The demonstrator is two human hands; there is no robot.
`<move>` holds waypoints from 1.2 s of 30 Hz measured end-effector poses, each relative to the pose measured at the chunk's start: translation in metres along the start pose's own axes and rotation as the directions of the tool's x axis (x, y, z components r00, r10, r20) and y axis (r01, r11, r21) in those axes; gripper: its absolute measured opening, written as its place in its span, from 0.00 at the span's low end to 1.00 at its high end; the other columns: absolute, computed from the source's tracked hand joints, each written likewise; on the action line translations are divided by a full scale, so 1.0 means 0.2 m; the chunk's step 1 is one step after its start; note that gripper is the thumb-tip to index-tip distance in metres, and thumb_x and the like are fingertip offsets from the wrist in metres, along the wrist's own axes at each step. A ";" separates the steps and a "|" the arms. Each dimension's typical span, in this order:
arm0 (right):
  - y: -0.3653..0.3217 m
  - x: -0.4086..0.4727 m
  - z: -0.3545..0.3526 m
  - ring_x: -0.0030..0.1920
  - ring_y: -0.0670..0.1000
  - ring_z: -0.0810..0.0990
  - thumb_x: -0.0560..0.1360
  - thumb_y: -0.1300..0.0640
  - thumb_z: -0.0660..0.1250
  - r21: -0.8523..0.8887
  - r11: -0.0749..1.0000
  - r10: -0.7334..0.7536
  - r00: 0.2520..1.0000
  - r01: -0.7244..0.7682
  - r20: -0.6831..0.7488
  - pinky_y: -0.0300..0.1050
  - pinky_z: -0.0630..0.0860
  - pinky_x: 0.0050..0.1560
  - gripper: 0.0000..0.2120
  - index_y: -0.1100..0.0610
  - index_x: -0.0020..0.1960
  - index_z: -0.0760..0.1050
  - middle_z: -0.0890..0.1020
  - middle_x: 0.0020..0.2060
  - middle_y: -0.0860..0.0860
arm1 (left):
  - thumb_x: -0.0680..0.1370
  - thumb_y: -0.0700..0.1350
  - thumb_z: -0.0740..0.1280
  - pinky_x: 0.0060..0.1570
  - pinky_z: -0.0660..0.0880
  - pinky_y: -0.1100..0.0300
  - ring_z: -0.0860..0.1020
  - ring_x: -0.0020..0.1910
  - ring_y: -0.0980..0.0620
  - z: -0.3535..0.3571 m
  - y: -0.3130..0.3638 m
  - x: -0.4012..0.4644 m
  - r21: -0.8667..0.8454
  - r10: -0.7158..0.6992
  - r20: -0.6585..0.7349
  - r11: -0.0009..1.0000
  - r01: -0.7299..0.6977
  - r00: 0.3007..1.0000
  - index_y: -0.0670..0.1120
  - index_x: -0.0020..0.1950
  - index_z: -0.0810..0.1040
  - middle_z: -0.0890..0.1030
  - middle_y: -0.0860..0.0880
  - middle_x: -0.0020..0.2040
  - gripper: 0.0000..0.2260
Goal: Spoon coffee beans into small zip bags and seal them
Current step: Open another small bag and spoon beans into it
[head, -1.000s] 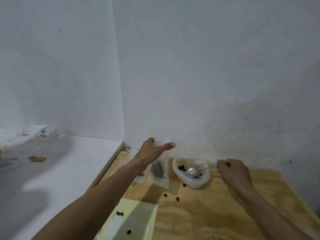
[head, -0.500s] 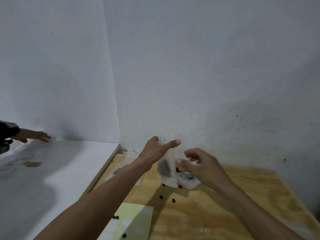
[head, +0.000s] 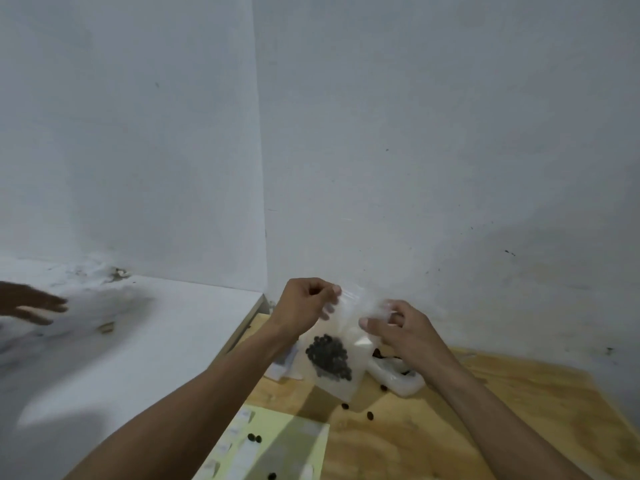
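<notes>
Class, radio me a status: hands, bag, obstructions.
Left hand and right hand pinch zip bag top. Beans inside, seal unclear. Loose coffee beans on table.

left hand (head: pixel 306 301): raised, fingers pinching | right hand (head: pixel 401 329): raised, fingers pinching

Wooden table (head: pixel 485 427) bears loose coffee beans (head: pixel 370 415), yellow sheet (head: pixel 287 441)

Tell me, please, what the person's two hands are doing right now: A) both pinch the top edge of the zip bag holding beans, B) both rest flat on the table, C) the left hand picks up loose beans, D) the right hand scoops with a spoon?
A: the left hand and right hand each pinch the top of the zip bag, beans inside it.
</notes>
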State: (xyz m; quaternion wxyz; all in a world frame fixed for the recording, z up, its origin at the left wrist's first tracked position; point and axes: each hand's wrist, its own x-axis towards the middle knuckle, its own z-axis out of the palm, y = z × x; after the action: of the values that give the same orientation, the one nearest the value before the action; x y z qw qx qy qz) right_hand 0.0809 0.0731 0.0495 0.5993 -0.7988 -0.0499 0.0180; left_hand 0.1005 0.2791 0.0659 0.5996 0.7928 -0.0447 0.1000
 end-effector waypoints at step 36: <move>-0.06 0.10 0.10 0.47 0.50 0.87 0.72 0.50 0.78 0.079 0.997 0.014 0.997 -0.008 -0.074 0.49 0.83 0.55 0.08 0.55 0.45 0.87 0.89 0.41 0.49 | 0.80 0.42 0.71 0.35 0.78 0.63 0.77 0.31 0.55 -0.12 -0.01 0.01 -0.069 0.004 -0.067 0.998 -0.008 0.998 0.41 0.44 0.85 0.81 0.49 0.33 0.07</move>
State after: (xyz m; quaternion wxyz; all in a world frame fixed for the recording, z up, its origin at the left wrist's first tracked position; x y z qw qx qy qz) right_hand 0.0978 0.0975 0.0563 0.6314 -0.7751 -0.0223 -0.0064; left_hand 0.1000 0.3025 0.0706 0.6277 0.7675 -0.0305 0.1266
